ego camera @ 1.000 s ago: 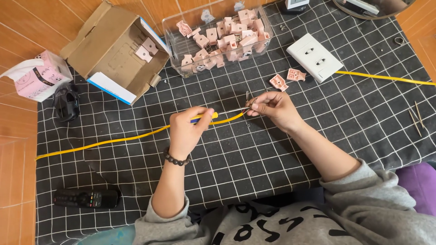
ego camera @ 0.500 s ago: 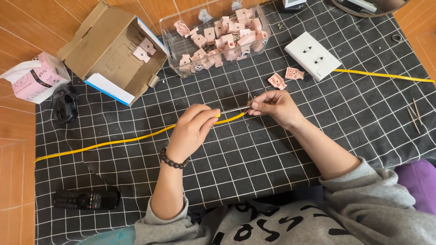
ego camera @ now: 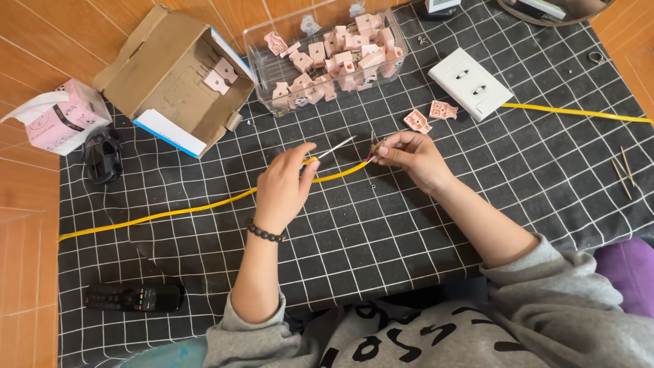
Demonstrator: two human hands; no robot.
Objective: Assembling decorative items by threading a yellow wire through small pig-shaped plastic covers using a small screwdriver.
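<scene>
My left hand (ego camera: 285, 185) is closed around a small screwdriver (ego camera: 332, 149), its thin shaft angled up and right toward the cable end. My right hand (ego camera: 409, 154) pinches the stripped tip of the yellow cable (ego camera: 204, 204), thumb and fingers tight together on it, so the bare strands stay up off the cloth where the tool can get at them. The cable runs left from that pinch, across the black checked cloth (ego camera: 381, 252) to its edge, lying slack, so it doesn't pull against my grip. Just beyond my right hand sit two loose pink parts (ego camera: 430, 114), near the white socket plate (ego camera: 471, 84), handy to reach. A second yellow length (ego camera: 579, 112) leads right from that plate. Further up, the clear box (ego camera: 327, 51) holds many more pink parts, beside an open cardboard box (ego camera: 174, 78). A remote (ego camera: 133, 298) lies near my left elbow, well apart from the work.
</scene>
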